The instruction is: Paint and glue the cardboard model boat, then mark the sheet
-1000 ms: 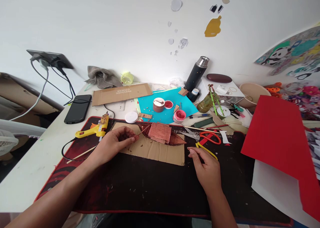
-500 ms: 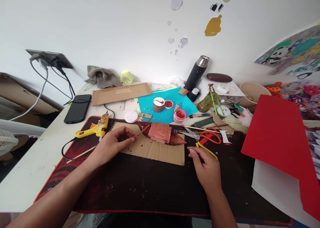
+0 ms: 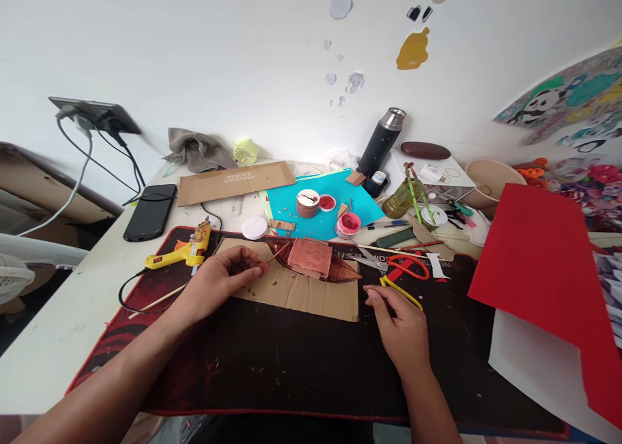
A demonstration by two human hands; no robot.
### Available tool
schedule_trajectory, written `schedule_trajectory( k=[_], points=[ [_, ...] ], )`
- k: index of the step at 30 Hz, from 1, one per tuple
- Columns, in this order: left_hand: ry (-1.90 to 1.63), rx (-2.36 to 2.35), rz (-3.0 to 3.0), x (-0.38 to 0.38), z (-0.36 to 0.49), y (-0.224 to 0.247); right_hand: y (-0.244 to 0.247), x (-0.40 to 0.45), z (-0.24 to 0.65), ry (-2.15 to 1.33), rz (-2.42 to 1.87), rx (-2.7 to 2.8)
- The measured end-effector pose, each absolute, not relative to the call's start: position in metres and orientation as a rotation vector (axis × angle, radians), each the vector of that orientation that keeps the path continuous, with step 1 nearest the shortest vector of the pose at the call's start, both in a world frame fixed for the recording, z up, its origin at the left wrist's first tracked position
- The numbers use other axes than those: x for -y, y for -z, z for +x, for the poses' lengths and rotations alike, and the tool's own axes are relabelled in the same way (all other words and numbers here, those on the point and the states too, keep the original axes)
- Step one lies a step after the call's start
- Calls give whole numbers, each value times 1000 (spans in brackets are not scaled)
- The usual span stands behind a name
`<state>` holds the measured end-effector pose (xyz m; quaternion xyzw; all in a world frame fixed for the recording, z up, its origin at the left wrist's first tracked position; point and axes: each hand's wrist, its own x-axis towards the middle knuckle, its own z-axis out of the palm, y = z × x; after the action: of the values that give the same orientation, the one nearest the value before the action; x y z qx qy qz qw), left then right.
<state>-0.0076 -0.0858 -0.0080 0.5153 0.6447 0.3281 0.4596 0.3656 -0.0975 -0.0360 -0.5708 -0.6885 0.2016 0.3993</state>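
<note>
A brown-painted cardboard model boat [image 3: 311,258] with a raised boxy top rests on a piece of cardboard [image 3: 311,299]. At its left end, my left hand [image 3: 233,275] pinches a thin brown stick [image 3: 278,253] that slants up toward the boat. My right hand [image 3: 399,324] hovers over the mat just right of the cardboard, thumb and fingertips pressed together; whatever may be between them is too small to make out. Scissors with red and yellow handles [image 3: 408,267] lie just beyond that hand, blades toward the boat.
A yellow glue gun [image 3: 179,253] and a wooden stick [image 3: 158,301] lie left on the dark mat [image 3: 291,366]. Paint jars [image 3: 348,225] stand by blue paper [image 3: 286,201]. A thermos [image 3: 383,139] stands behind. Red card [image 3: 534,256] rises at right; a phone [image 3: 150,212] lies left.
</note>
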Motion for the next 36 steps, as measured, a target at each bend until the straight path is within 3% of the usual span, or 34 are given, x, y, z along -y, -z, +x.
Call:
schedule_trajectory(
  k=[36],
  points=[
    [-785,-1575,1230,85,-8,8,37,97,365,-456,-1396,1786]
  ],
)
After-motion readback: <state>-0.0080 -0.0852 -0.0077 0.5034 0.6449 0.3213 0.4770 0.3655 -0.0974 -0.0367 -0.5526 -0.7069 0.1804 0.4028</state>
